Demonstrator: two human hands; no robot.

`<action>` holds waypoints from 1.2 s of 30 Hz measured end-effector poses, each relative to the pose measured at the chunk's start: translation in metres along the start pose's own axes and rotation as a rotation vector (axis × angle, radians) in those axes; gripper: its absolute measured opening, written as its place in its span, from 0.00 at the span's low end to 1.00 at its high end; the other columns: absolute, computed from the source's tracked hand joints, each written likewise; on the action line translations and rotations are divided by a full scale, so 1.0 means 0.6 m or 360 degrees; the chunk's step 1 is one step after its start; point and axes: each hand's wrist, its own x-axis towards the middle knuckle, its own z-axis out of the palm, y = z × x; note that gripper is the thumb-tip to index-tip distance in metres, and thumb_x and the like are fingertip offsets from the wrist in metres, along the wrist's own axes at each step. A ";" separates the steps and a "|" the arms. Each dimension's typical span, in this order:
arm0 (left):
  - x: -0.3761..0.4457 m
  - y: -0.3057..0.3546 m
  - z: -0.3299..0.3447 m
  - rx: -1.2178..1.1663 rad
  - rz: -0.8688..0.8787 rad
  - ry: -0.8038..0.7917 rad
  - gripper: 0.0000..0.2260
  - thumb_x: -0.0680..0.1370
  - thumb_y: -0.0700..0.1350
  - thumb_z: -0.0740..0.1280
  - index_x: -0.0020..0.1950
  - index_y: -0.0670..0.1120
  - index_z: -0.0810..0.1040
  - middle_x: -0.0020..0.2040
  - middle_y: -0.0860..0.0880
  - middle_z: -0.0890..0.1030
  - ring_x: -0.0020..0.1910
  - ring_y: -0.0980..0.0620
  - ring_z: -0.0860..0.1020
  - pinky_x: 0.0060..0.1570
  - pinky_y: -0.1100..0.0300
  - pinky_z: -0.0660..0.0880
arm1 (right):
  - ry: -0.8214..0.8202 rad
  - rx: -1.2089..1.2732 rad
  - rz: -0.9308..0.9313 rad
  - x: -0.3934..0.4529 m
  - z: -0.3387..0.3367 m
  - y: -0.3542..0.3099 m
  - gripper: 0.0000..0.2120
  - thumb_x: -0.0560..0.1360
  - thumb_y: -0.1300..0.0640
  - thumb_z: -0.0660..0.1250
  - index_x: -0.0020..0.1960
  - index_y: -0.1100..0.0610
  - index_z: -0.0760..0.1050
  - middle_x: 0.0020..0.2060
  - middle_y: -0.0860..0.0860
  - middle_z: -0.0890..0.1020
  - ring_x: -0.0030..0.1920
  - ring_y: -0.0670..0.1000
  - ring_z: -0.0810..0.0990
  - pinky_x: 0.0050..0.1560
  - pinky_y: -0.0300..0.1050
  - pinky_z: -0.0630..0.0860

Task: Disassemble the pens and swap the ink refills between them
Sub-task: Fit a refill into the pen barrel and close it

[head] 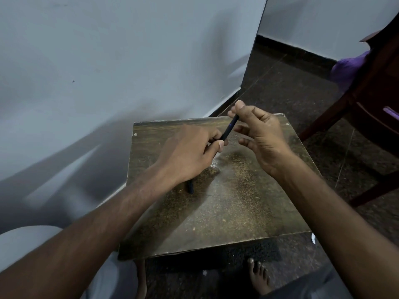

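While both hands hover over the worn desk [237, 212], 1 dark pen [229, 128] slants between them; the left hand [190, 154] pinches its lower end, and the right hand [259, 134] pinches its upper end, other fingers loosely spread. Beneath the left wrist, a 2nd dark pen [190, 186] lies on the desk.

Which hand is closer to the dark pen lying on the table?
Left. The left hand hovers right above the pen on the table, partly hiding it; the right hand is farther off, up and right.
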 end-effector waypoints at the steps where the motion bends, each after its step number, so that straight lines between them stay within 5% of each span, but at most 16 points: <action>1: 0.001 0.000 -0.001 0.0009 -0.0008 0.0003 0.07 0.86 0.55 0.66 0.57 0.60 0.85 0.39 0.65 0.82 0.33 0.68 0.78 0.33 0.65 0.68 | -0.0079 0.0019 0.0003 -0.001 0.001 -0.002 0.14 0.82 0.42 0.70 0.57 0.51 0.86 0.56 0.46 0.89 0.52 0.48 0.83 0.47 0.44 0.76; 3: 0.003 0.000 -0.006 0.0010 -0.0019 0.0001 0.07 0.86 0.55 0.67 0.57 0.59 0.85 0.40 0.62 0.84 0.32 0.67 0.78 0.33 0.64 0.68 | -0.0207 0.0027 -0.0042 -0.004 0.001 -0.004 0.14 0.86 0.46 0.66 0.64 0.49 0.86 0.60 0.48 0.89 0.53 0.48 0.85 0.47 0.43 0.76; 7: 0.004 0.003 -0.013 -0.0103 -0.0031 0.0015 0.07 0.84 0.53 0.71 0.51 0.54 0.88 0.41 0.57 0.88 0.37 0.60 0.85 0.41 0.61 0.81 | -0.0097 -0.0050 -0.0094 -0.003 0.002 0.001 0.11 0.84 0.47 0.70 0.60 0.50 0.88 0.55 0.49 0.91 0.52 0.46 0.85 0.49 0.49 0.71; 10: 0.003 0.005 -0.015 -0.0110 -0.0042 0.0076 0.07 0.81 0.53 0.76 0.43 0.55 0.84 0.37 0.58 0.87 0.34 0.65 0.83 0.37 0.75 0.74 | -0.0009 -0.0039 -0.0146 -0.002 0.010 0.006 0.12 0.81 0.48 0.74 0.58 0.54 0.88 0.49 0.48 0.91 0.45 0.39 0.83 0.45 0.40 0.73; 13: 0.004 0.008 -0.015 -0.0107 -0.0050 0.0104 0.13 0.80 0.52 0.77 0.38 0.59 0.78 0.35 0.59 0.85 0.34 0.66 0.82 0.35 0.77 0.72 | 0.0069 0.0005 -0.0297 -0.002 0.021 0.006 0.12 0.80 0.53 0.76 0.57 0.62 0.88 0.42 0.48 0.91 0.40 0.35 0.84 0.39 0.27 0.74; 18: 0.002 0.013 -0.011 -0.0076 -0.0094 0.0135 0.18 0.81 0.52 0.76 0.35 0.60 0.73 0.32 0.60 0.82 0.33 0.64 0.82 0.36 0.71 0.72 | 0.0194 0.0042 -0.0383 -0.006 0.041 0.000 0.11 0.78 0.56 0.79 0.51 0.66 0.87 0.42 0.55 0.91 0.46 0.46 0.89 0.55 0.34 0.80; 23: 0.003 -0.001 -0.020 -0.0156 -0.0131 0.0169 0.12 0.79 0.52 0.78 0.39 0.60 0.79 0.33 0.61 0.83 0.32 0.66 0.82 0.34 0.78 0.72 | 0.0147 0.0047 -0.0338 -0.005 0.051 0.000 0.11 0.80 0.55 0.76 0.55 0.63 0.87 0.44 0.50 0.91 0.42 0.38 0.86 0.44 0.28 0.77; 28: 0.012 -0.042 -0.034 -0.0230 -0.0344 0.0370 0.03 0.80 0.50 0.78 0.48 0.53 0.87 0.33 0.63 0.79 0.32 0.81 0.76 0.33 0.84 0.68 | 0.0064 -0.0765 -0.0293 0.000 0.048 0.022 0.13 0.87 0.47 0.64 0.63 0.50 0.84 0.49 0.45 0.88 0.43 0.42 0.82 0.45 0.43 0.80; 31: 0.017 -0.053 -0.041 -0.0204 -0.0347 0.0445 0.05 0.80 0.52 0.78 0.46 0.54 0.86 0.32 0.64 0.79 0.33 0.81 0.75 0.34 0.84 0.67 | -0.0052 -0.1491 -0.0518 -0.005 0.059 0.038 0.12 0.82 0.49 0.72 0.64 0.51 0.84 0.46 0.43 0.86 0.42 0.39 0.82 0.49 0.41 0.83; 34: 0.017 -0.053 -0.037 -0.0181 -0.0300 0.0463 0.07 0.79 0.51 0.78 0.43 0.57 0.83 0.30 0.64 0.78 0.33 0.82 0.75 0.34 0.84 0.66 | -0.0180 -0.1644 -0.0619 -0.012 0.073 0.053 0.20 0.78 0.45 0.77 0.66 0.53 0.84 0.42 0.46 0.86 0.39 0.43 0.83 0.44 0.39 0.80; 36: 0.017 -0.052 -0.031 -0.0170 -0.0294 0.0457 0.08 0.79 0.51 0.78 0.42 0.56 0.83 0.30 0.65 0.77 0.34 0.83 0.74 0.35 0.85 0.65 | -0.0218 -0.1712 -0.0644 -0.013 0.081 0.061 0.21 0.76 0.44 0.79 0.65 0.54 0.84 0.44 0.49 0.86 0.41 0.47 0.84 0.47 0.46 0.83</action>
